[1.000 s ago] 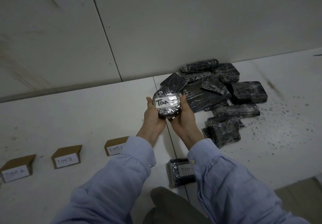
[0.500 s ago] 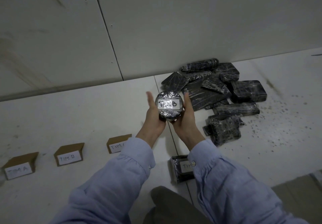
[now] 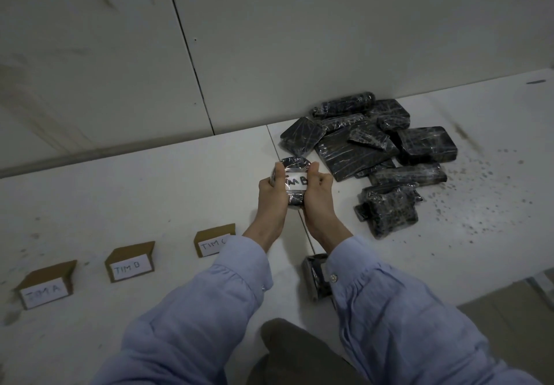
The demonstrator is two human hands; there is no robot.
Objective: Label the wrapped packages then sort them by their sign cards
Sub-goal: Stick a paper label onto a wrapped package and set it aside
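I hold a round black wrapped package (image 3: 295, 196) between both hands above the white table (image 3: 150, 193). My left hand (image 3: 271, 194) grips its left side and my right hand (image 3: 316, 194) grips its right side, with both thumbs laid over its white label (image 3: 295, 181) reading "TIM B". Three cardboard sign cards stand in a row at the front left: "TIM A" (image 3: 45, 290), "TIM B" (image 3: 130, 263) and "TIM C" (image 3: 213, 242), the last partly hidden by my left sleeve. A pile of several black wrapped packages (image 3: 374, 145) lies at the back right against the wall.
One labelled black package (image 3: 316, 276) lies by my right sleeve, mostly hidden. The wall (image 3: 269, 40) rises right behind the pile. Dark specks cover the table's right part. The table's front right edge (image 3: 491, 291) drops to the floor.
Both hands have closed round the round package, and the thumbs now press over its label. The package has turned slightly, showing the "B".
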